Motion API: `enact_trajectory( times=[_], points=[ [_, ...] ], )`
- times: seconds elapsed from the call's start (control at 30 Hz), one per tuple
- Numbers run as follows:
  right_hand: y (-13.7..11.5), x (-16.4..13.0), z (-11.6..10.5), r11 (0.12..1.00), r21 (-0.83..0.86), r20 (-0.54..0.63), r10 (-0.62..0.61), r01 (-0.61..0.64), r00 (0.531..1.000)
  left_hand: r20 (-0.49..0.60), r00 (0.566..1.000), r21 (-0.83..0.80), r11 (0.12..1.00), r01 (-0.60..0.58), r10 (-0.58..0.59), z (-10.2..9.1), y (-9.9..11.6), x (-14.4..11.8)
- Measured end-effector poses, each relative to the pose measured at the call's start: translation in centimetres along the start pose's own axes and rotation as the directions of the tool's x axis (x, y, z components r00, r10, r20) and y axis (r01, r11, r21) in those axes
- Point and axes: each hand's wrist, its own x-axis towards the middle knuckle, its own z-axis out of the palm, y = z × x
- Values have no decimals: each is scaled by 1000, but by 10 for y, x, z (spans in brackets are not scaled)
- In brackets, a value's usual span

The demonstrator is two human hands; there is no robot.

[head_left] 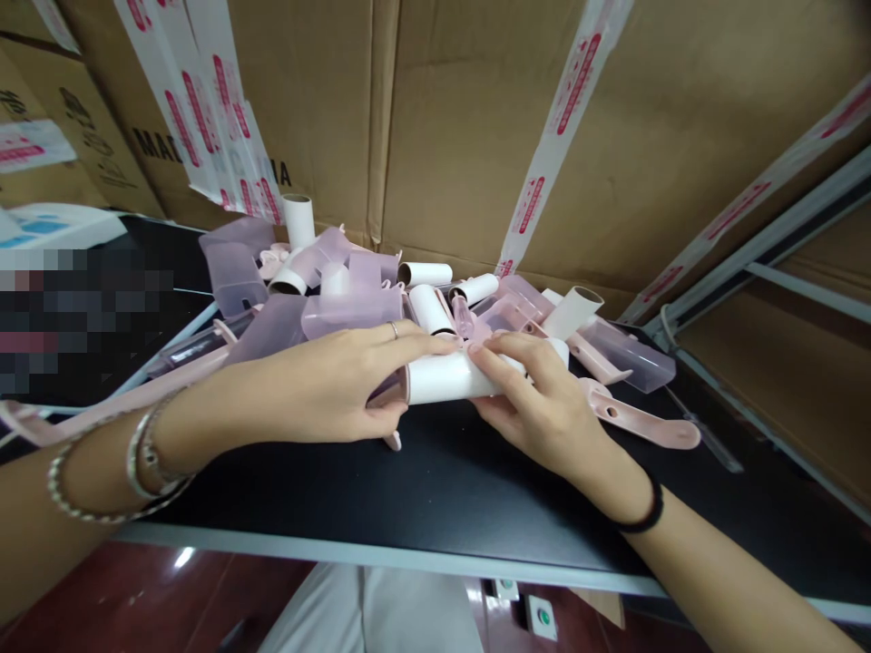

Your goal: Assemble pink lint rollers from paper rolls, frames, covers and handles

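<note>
A white cardboard tube (442,377) lies level in front of me, low over the black table, with both hands on it. My left hand (333,381) is closed at its left end, index finger along the top and thumb lower down. A bit of pale pink plastic (393,442) pokes out below this hand; the rest of it is hidden. From the right, my right hand (544,408) grips the tube, fingertips on top and thumb beneath. Just behind the hands is a heap of translucent pinkish plastic holders (350,311), more white tubes (428,308) and pink plastic arms.
A loose pink plastic arm (646,422) lies right of my right hand, near a thin clear strip (708,440). Large taped cardboard boxes (463,136) stand close behind the heap. The black table (435,499) has a grey front edge. A metal frame (803,281) rises at right.
</note>
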Motion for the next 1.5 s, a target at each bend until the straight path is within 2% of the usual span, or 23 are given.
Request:
enact_trajectory(
  times=[0.1,0.27,0.4,0.57,0.7,0.8,1.0,1.5],
  points=[
    [0,1,-4,1000,-8,-10,-6,6,1000,-48,999,-49,998,-25,23,3,-1,2],
    [-1,2,-3,1000,2,7,-7,7,1000,-105,994,50,998,-22,28,13,0,3],
    [-2,1,1,1000,2,10,4,-4,1000,-155,988,129,991,31,-11,26,1,3],
    [-4,1,3,1000,-9,37,10,-9,999,-136,989,142,987,75,-56,35,-1,2],
    [-4,2,2,1000,-25,38,-12,13,999,-142,990,147,988,46,-25,37,-6,2],
    [-1,1,2,1000,-9,35,-16,16,999,-134,991,112,993,33,-18,35,-9,3],
    [3,-1,2,1000,-22,33,-11,12,999,-54,998,29,998,47,-45,27,-7,3],
    [-1,2,2,998,-23,38,-53,54,998,-54,998,103,994,44,-39,32,-7,3]
  ],
)
